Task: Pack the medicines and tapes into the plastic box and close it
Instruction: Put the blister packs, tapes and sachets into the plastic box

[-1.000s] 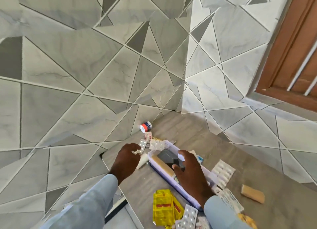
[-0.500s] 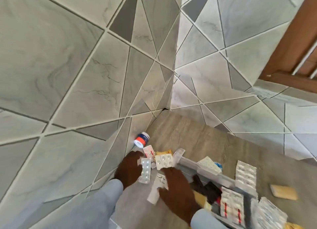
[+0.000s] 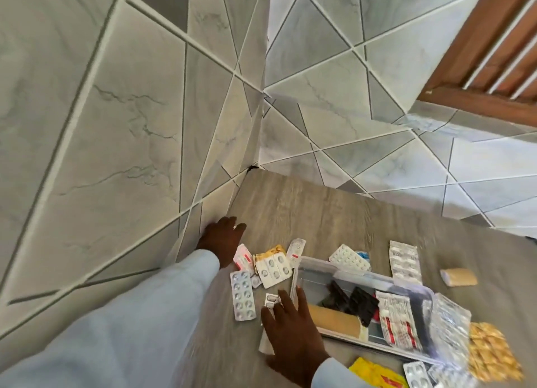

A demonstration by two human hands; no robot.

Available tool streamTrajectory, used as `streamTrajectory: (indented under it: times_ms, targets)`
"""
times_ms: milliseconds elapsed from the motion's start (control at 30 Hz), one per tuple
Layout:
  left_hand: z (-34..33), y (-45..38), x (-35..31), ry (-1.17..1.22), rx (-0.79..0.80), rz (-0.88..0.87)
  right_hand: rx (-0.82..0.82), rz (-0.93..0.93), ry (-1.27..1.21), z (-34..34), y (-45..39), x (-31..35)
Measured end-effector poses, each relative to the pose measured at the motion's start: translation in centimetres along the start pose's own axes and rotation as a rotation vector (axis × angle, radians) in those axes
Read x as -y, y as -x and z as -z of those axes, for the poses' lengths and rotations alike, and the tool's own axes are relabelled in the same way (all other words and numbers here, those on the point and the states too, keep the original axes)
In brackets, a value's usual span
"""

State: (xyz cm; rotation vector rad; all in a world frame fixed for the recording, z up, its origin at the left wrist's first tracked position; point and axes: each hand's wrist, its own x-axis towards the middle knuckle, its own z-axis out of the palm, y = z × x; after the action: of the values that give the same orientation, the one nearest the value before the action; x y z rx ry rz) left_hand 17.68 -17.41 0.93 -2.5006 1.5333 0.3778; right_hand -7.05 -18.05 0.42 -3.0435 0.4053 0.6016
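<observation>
Left hand (image 3: 222, 239) outstretched by wall, right hand (image 3: 290, 326) flat beside plastic box (image 3: 308, 267)

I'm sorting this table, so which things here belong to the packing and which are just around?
For the packing:
plastic box
silver pill strip
tan tape roll
yellow packet

Just around:
tiled wall
wooden window frame

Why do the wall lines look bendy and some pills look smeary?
Head view: the wide lens bends the tile lines; the blister packs at the box's right end smear from motion blur; the left hand is soft-edged, yet the silver strip stays fairly sharp.
</observation>
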Motion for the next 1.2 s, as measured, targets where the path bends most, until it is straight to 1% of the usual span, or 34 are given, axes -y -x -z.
streamTrajectory:
  times_ms: [67,133,267,300,367,433,500,600,667,700,800,900,1067,1200]
  targets:
    - [-0.3,-0.5,-0.3,-0.066,0.028,-0.023,-0.036,-0.029,-0.026,-0.3,0.0,0.1]
    - [-0.7,-0.7,-0.2,-0.121,0.007,-0.021,-0.054,-0.047,-0.083,-0.4,0.4,0.4]
    - [-0.8,-0.6,-0.2,-0.157,-0.026,-0.021,-0.3,-0.078,-0.257,1.0,1.7,0.2]
    - [-0.7,-0.4,-0.3,-0.154,-0.028,-0.017,-0.34,-0.106,-0.353,1.6,2.1,-0.2]
    - [0.0,0.0,-0.8,-0.141,-0.039,-0.002,-0.367,-0.187,-0.535,2.6,3.1,-1.9]
    - [1.0,0.8,-1.7,-0.103,-0.062,0.007,-0.418,-0.267,-0.623,2.6,4.0,-4.4]
    - [2.3,1.9,-3.2,0.035,-0.102,-0.02,-0.444,-0.337,-0.661,2.2,4.7,-7.3]
    - [4.1,4.0,-7.1,0.305,-0.146,-0.148,-0.429,-0.422,-0.697,1.5,5.9,-11.4]
    - [4.9,5.2,-10.1,0.462,-0.114,-0.218,-0.393,-0.426,-0.717,0.9,6.3,-13.4]
    - [5.0,5.5,-11.6,0.504,-0.101,-0.249,-0.374,-0.406,-0.723,0.6,6.3,-14.0]
    - [4.9,5.9,-15.3,0.429,-0.083,-0.276,-0.317,-0.308,-0.705,0.3,6.1,-15.0]
    - [4.7,6.1,-17.3,0.368,-0.06,-0.204,-0.27,-0.235,-0.637,-0.1,5.7,-15.1]
    - [3.1,6.0,-17.7,0.193,-0.06,-0.195,-0.2,-0.192,-0.596,-1.1,4.6,-14.0]
    - [2.5,5.7,-18.1,0.098,-0.065,-0.175,-0.206,-0.176,-0.608,-1.3,3.9,-13.6]
